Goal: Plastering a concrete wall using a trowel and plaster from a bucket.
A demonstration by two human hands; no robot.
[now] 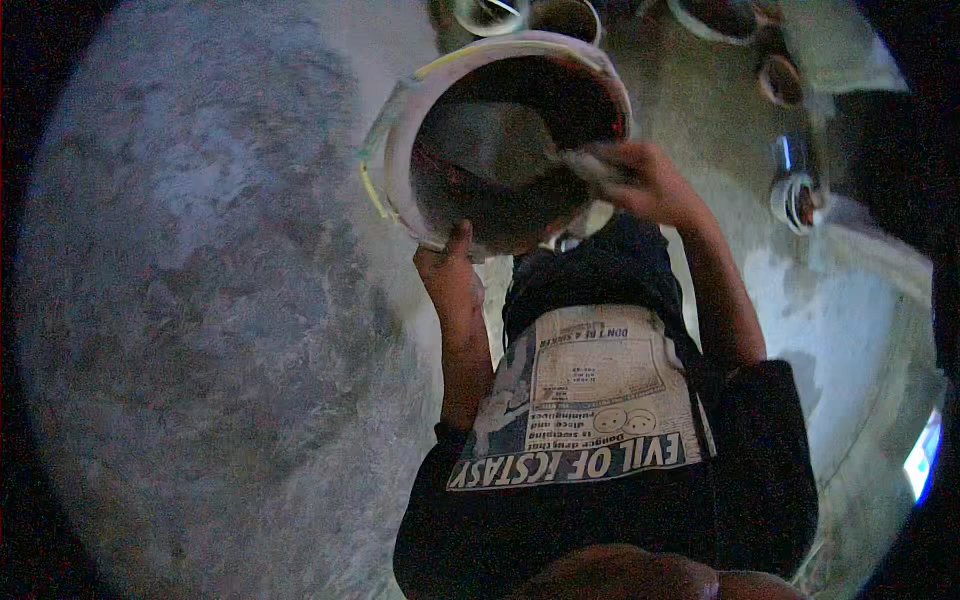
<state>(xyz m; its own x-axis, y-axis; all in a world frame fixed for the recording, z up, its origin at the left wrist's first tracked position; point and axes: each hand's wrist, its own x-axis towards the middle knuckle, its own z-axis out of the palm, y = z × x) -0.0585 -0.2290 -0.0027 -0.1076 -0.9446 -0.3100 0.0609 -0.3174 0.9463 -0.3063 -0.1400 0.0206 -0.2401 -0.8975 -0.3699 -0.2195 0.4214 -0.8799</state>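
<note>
A large pale bucket (398,165) with a yellowish-streaked rim is tilted so that its dark inside faces me. My left hand (450,270) grips the lower left of its rim, thumb over the edge and the other fingers mostly hidden. In my right hand (640,182), closed at the right side of the bucket's mouth, is a trowel (500,140); its wide grey blade reaches into the bucket. Motion slightly smears the handle and fingers. The bucket's contents are too dark to make out.
A rough grey plastered surface (200,300) fills the left side. Beyond the bucket stand several round containers, among them a white-rimmed one (490,15). Farther right are a small brownish pot (780,80) and a white-rimmed pail (795,203).
</note>
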